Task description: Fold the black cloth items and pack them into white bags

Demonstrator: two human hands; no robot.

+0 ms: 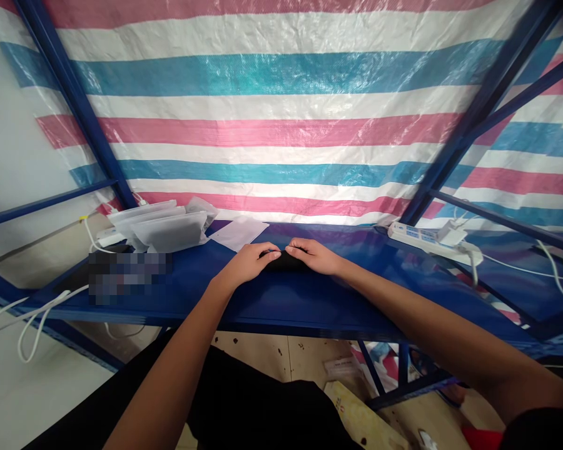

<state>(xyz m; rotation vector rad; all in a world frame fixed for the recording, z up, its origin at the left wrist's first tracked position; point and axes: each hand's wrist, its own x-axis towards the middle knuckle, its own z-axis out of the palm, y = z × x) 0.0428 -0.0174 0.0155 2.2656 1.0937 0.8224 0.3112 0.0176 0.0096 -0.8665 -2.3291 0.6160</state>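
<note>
Blue steel shelf [309, 300]: head view; it is the work surface in front of the person, backed by a striped woven tarp [281, 125].
Black item [286, 262]: small, low and dark, lying mid-shelf and mostly covered by the hands; possibly a soft pouch, but too hidden to tell.
Left hand [246, 262]: palm down, fingers together and curled over the item's left end.
Right hand [315, 255]: likewise over the right end; the fingertips of both hands nearly meet.
Left side: a stack of pale plastic pouches [169, 228], with a white sheet [239, 232] just beside it.
Right side: white power strip [422, 239], with a plug in it.
Progress: one item under both hands; the stacked pouches lie apart, untouched.
</note>
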